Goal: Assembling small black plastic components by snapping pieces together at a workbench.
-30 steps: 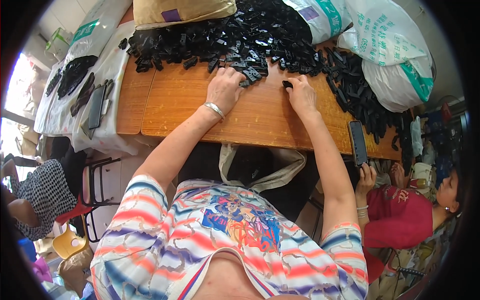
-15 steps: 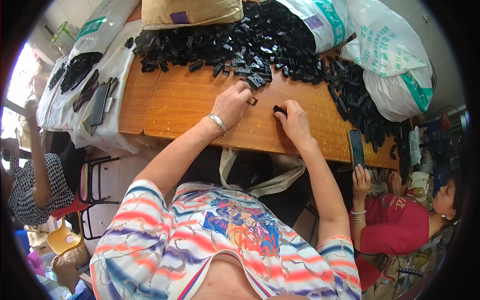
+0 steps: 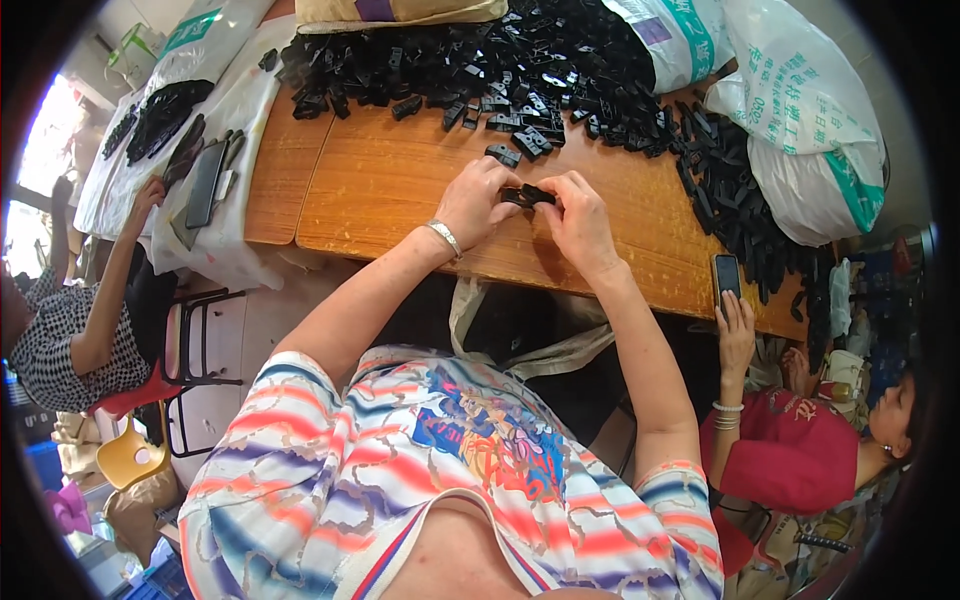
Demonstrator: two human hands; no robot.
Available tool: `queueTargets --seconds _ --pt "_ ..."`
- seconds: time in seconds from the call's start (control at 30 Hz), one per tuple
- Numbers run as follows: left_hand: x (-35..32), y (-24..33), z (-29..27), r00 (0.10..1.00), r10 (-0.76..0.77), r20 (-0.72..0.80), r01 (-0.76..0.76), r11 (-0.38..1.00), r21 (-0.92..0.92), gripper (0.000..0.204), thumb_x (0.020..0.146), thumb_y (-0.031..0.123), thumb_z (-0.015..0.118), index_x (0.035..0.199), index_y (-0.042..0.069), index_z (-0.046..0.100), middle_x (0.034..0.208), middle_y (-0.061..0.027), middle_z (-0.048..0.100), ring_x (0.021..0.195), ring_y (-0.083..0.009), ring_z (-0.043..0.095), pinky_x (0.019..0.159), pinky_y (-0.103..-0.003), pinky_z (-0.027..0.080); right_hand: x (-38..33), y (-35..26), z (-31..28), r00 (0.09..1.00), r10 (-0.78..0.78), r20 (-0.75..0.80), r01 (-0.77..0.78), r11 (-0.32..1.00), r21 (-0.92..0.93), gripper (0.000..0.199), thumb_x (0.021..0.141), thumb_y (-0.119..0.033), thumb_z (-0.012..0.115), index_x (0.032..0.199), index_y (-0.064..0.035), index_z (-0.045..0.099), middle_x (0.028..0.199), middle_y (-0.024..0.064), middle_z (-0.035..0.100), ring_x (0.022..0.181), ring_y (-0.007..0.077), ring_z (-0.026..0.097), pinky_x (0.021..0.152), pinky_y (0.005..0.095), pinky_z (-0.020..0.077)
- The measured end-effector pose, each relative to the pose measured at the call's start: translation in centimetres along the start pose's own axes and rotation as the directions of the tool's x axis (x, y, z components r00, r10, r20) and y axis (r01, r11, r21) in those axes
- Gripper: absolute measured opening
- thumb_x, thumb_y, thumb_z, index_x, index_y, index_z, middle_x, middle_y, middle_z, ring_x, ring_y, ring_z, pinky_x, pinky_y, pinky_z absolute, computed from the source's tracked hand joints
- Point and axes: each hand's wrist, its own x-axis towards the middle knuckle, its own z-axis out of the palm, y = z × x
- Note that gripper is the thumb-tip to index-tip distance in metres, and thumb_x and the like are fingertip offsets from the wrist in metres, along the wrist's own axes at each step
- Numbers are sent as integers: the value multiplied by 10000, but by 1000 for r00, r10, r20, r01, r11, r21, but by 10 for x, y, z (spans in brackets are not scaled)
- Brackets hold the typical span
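Note:
Over the near part of the wooden table point(image 3: 390, 190), my two hands meet. My left hand point(image 3: 475, 207), with a silver bracelet at its wrist, pinches a small black plastic part point(image 3: 511, 195). A second black plastic part point(image 3: 538, 194) is between the thumb and fingers of my right hand point(image 3: 582, 225). The two parts touch or nearly touch; the fingers hide how they fit. Just beyond my fingers lie a few loose black pieces point(image 3: 503, 155), in front of a wide heap of black plastic parts point(image 3: 420, 70).
Long black strips point(image 3: 715, 185) are piled at the right, beside white sacks point(image 3: 800, 110). A tan sack point(image 3: 400, 12) stands behind the heap. On the right, a person in red point(image 3: 790, 450) touches a phone point(image 3: 726, 275). Another person point(image 3: 90, 340) sits left, near a dark phone point(image 3: 205, 185).
My hands have come together, bringing their black parts against or close to each other. The person on the left now reaches toward the covered table. The view has shifted slightly.

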Motion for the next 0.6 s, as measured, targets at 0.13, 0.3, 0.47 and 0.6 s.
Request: queueTargets --seconds 0.13,0.3,0.47,0.6 --pt "1 2 0 993 -93 73 93 996 7 257 756 102 774 985 47 669 1000 -107 610 1002 -300 575 876 -382 484 4 5 7 998 -58 4 58 998 -24 236 775 12 708 998 -36 648 944 139 613 864 360 640 736 428 524" --pt "1 -1 -1 988 -107 109 108 994 -1 246 757 114 773 970 44 673 983 -106 606 1001 -299 567 870 -382 482 5 2 5 986 -82 145 91 994 -55 255 805 -32 682 1058 -49 661 988 126 614 900 349 640 749 429 527" --pt "-1 -3 -1 992 -93 86 91 996 22 270 732 116 783 962 32 669 982 -109 603 991 -302 569 872 -382 484 -10 -1 15 977 -194 88 212 936 -282 362 800 -34 696 1160 -57 671 1110 117 619 1006 322 616 821 396 524" --pt "10 -6 -14 957 19 288 0 998 -64 243 751 86 744 972 28 662 989 -110 608 927 -286 605 847 -368 507 -19 -9 4 990 -91 106 116 958 -261 362 809 -60 699 1171 -69 674 1009 128 629 912 338 638 769 409 531"
